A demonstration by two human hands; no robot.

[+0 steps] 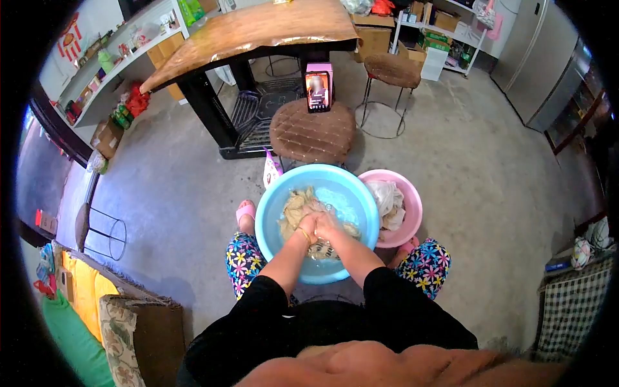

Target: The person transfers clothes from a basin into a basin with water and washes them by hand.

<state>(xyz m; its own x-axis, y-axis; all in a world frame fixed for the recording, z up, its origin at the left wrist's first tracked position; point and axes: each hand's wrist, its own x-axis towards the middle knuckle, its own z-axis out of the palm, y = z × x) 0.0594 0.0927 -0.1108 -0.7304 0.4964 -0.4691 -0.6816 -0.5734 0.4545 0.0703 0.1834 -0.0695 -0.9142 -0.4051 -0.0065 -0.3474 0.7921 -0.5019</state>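
A light blue basin (266, 255) of water stands on the floor between my knees. In it lies a wet beige cloth garment (296, 205), bunched up, with dark lettering on its near part. My left hand (309, 227), a yellow bracelet at its wrist, is closed on the cloth near the middle of the basin. Pressed close beside it, my right hand (327, 226) is closed on the same cloth. The fingers of both hands are partly hidden by the hands themselves and the fabric.
A pink basin (414, 209) with white and beige cloths stands against the blue basin's right side. Beyond is a brown stool (313, 138) bearing an upright phone (318, 91). A pink-and-white packet (271, 170) stands behind the blue basin. Farther off is a table (258, 29).
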